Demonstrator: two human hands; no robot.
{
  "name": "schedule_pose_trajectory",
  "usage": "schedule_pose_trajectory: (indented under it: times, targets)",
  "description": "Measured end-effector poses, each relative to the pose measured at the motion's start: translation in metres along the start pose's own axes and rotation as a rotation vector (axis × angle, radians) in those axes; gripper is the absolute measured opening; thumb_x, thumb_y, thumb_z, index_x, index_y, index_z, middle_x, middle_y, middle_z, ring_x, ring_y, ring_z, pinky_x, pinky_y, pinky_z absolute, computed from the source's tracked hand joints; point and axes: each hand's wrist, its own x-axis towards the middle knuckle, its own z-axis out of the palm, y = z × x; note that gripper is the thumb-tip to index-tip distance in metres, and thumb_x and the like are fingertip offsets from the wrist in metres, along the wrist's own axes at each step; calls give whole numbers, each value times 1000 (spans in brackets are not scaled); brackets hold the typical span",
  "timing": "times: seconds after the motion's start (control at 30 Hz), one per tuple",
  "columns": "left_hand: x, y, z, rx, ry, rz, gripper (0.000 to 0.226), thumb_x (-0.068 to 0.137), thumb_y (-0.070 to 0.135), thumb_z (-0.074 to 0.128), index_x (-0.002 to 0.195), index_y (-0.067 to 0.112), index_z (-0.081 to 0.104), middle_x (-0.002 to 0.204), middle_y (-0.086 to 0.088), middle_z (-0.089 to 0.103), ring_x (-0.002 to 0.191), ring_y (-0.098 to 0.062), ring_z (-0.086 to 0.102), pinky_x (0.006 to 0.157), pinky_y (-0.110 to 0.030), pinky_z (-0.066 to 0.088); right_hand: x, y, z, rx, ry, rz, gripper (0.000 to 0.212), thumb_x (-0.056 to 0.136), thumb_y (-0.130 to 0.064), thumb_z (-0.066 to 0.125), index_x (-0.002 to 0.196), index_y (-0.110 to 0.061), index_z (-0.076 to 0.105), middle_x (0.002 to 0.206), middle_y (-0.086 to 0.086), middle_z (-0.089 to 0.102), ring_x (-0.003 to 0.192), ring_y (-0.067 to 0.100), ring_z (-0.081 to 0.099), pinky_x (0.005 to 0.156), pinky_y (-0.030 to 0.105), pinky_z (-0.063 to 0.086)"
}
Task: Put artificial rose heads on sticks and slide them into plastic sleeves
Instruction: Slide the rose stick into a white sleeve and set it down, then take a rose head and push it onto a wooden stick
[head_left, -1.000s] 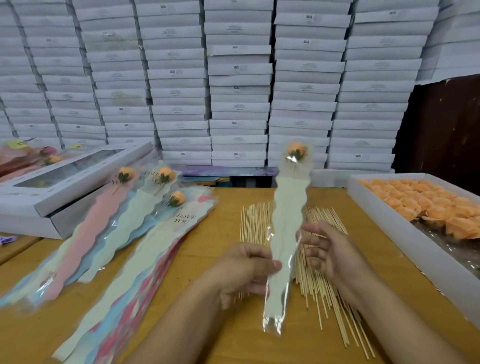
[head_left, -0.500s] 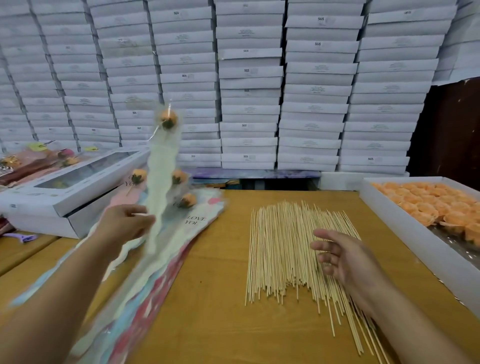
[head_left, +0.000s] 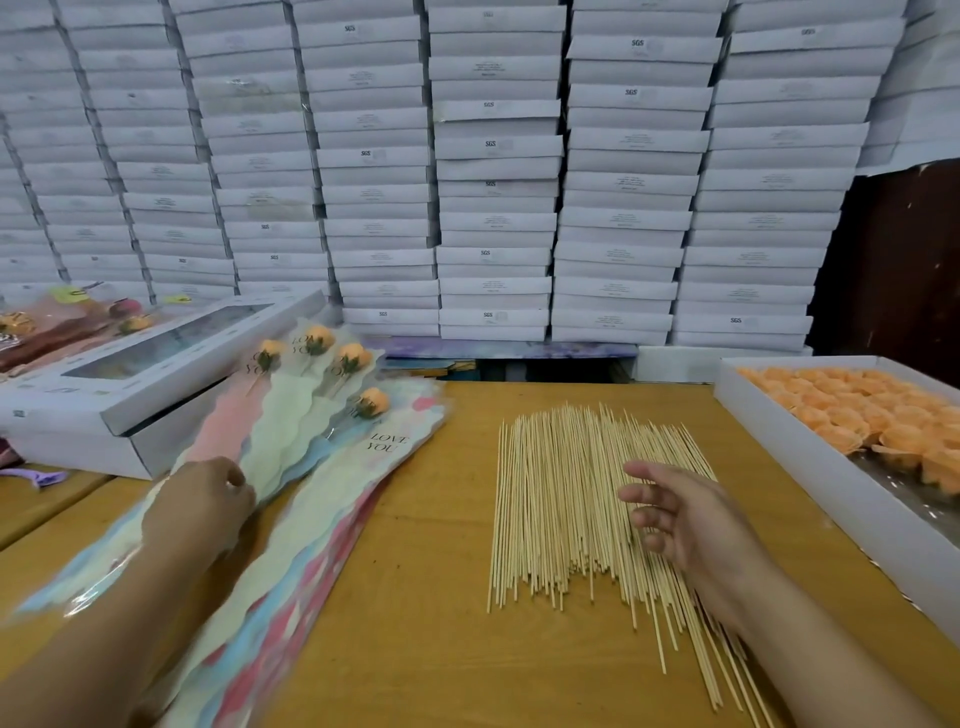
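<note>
1. The left hand lies knuckles-up at the left edge of the yellow wooden table, its fingers curled down onto the pale green wavy plastic sleeve of a finished rose; whether it grips the sleeve or only rests on it cannot be told.
2. Four orange artificial rose heads on thin sticks lie in their sleeves, fanned out toward the table's far left corner, the tops resting against a white flat cardboard box with a clear window lid.
3. A stack of empty pastel plastic sleeves printed "LOVE YOU" runs from the near left edge toward the middle far edge, under the finished roses.
4. The right hand hovers loose and half open, fingers slightly bent, holding nothing, over the right side of the spread of thin pale wooden sticks in the middle of the table.
5. A white shallow tray of loose orange rose heads sits along the right edge.
6. A wall of stacked white flat cartons stands behind the far edge.
</note>
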Motion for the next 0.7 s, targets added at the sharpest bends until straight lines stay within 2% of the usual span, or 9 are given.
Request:
schedule_pose_trajectory:
  times: [0.13, 0.27, 0.37, 0.5, 0.63, 0.7]
  targets:
    - [-2, 5, -4, 88, 36, 33, 13, 94, 25, 62, 88, 17, 71, 77, -3, 63, 54, -18, 61, 50, -25, 49, -1, -1, 0, 3, 4, -1, 23, 100, -22, 53, 108, -11, 71, 82, 6, 75, 58, 11, 63, 45, 21, 47]
    - [-8, 29, -10, 65, 80, 137, 23, 93, 21, 59, 107, 9, 73, 111, -20, 62, 96, -39, 59, 79, -41, 52, -1, -1, 2, -2, 9, -1, 23, 99, -21, 53, 108, -11, 71, 82, 6, 75, 58, 10, 63, 46, 21, 47]
    - [-22, 66, -10, -38, 21, 207, 28, 94, 20, 59, 117, 10, 70, 124, -22, 59, 113, -40, 55, 92, -44, 47, -2, -2, 2, -10, 3, -8, 23, 100, -20, 52, 109, -10, 71, 82, 6, 75, 58, 10, 63, 47, 22, 47]
    - [-59, 124, 1, -287, -110, 342, 35, 98, 27, 57, 130, 15, 62, 137, -10, 58, 123, -27, 56, 100, -38, 44, -6, -5, 1, -20, 3, -10, 22, 100, -18, 51, 109, -10, 70, 82, 6, 75, 59, 11, 63, 48, 22, 47]
    - [-108, 171, 27, -382, -340, 463, 46, 101, 47, 48, 142, 26, 51, 143, 2, 55, 119, -16, 57, 98, -30, 41, -8, -6, 1, -23, 21, -8, 22, 100, -15, 50, 109, -10, 70, 80, 6, 75, 58, 11, 63, 47, 21, 47]
    - [-129, 184, 42, -399, -489, 550, 54, 103, 53, 37, 149, 26, 42, 154, 2, 44, 135, -16, 46, 108, -30, 34, -10, -6, 1, -36, 36, -8, 22, 100, -14, 50, 109, -9, 70, 79, 6, 74, 57, 11, 62, 46, 21, 46]
